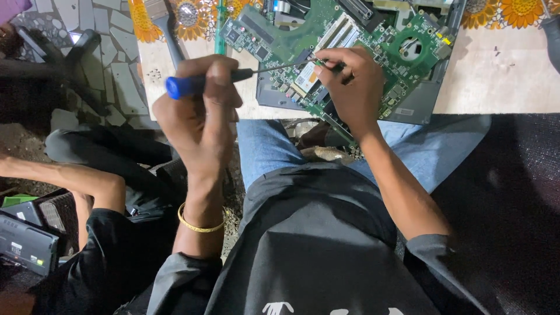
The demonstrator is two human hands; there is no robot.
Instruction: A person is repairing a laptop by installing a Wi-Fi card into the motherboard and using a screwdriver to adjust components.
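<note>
- The left hand [201, 114] sits left of centre in the frame, its grip pressed together around the blue handle of a screwdriver [192, 84], which it holds nearly level.
- The screwdriver's thin metal shaft runs rightward from the handle, and its tip reaches the fingers of the right hand [350, 87] over the board.
- The right hand is in the upper middle of the frame; its grip pinches the shaft near the tip, fingertips pressed together just above the board's surface.
- The green circuit board [326, 44] lies tilted in the upper middle of the frame, resting in a grey laptop case [420, 102] on the worktop [496, 76].
- The board's lower corner juts over the worktop's near edge above the person's blue jeans [262, 146].
- The worktop carries a pale cloth with orange sunflower print along the top edge of the frame.
- A brush with a grey handle [169, 38] lies in the upper left part of the worktop, just beside a green strip.
- A gold bangle [201, 224] circles the left wrist, lower left of centre.
- At the left edge, another person's arm [64, 178] bends beside a dark device [26, 242] in the lower left corner.
</note>
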